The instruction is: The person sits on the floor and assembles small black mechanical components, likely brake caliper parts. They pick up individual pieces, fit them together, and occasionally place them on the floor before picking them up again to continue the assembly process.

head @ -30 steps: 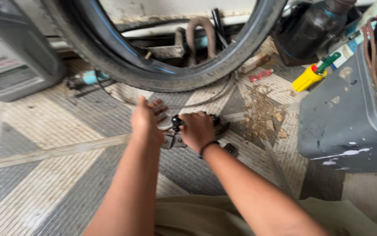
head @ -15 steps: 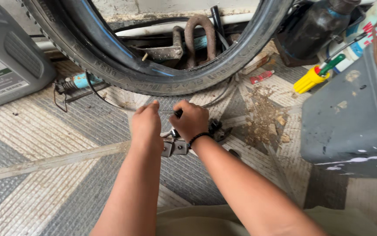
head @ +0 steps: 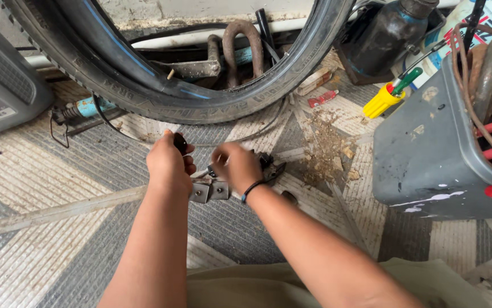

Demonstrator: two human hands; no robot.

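The left hand [head: 169,165] is closed around a small black part [head: 181,142], which sticks out above its fingers. The right hand [head: 236,166] has a dark band on the wrist and is curled over a metal bracket assembly [head: 211,190]; it grasps the upper part of it, but the exact grip is hidden under the fingers. The two hands are just beside each other. The bracket assembly lies on the patterned metal floor [head: 57,251], near its middle, and its flat silver plates with small bolts show below the hands.

Behind the hands, a black tyre [head: 200,105] stands upright toward the far edge of the floor. Next to the tyre, at the left, a grey plastic canister [head: 0,85] stands. At the right edge there is a grey bin [head: 428,154] with cables and red handles inside. A yellow tool with a green tip [head: 391,94] lies near the bin, and brown dirt [head: 326,148] is spread on the floor between the tyre and the bin.
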